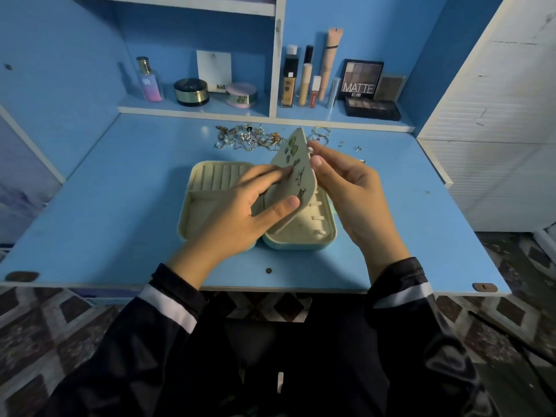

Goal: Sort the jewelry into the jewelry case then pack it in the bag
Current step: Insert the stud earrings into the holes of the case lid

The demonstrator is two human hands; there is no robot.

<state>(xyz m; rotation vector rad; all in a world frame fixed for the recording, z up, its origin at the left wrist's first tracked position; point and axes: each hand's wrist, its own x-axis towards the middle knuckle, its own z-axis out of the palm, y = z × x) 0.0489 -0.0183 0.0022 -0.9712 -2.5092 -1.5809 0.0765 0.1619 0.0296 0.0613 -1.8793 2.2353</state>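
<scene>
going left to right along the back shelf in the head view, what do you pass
perfume bottle → black round jar → pink round jar → foundation bottle → tall beige tube → eyeshadow box marked MATTE. The small tubes between bottle and box crowd together, so they are left out.

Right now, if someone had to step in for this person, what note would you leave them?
Left hand grips the earring flap, raised over the open jewelry case. Right hand pinches the flap's far edge. Done: several earrings sit on the flap. Left: the loose jewelry pile on the desk behind the case, then closing and bagging the case. No bag in view.
</scene>
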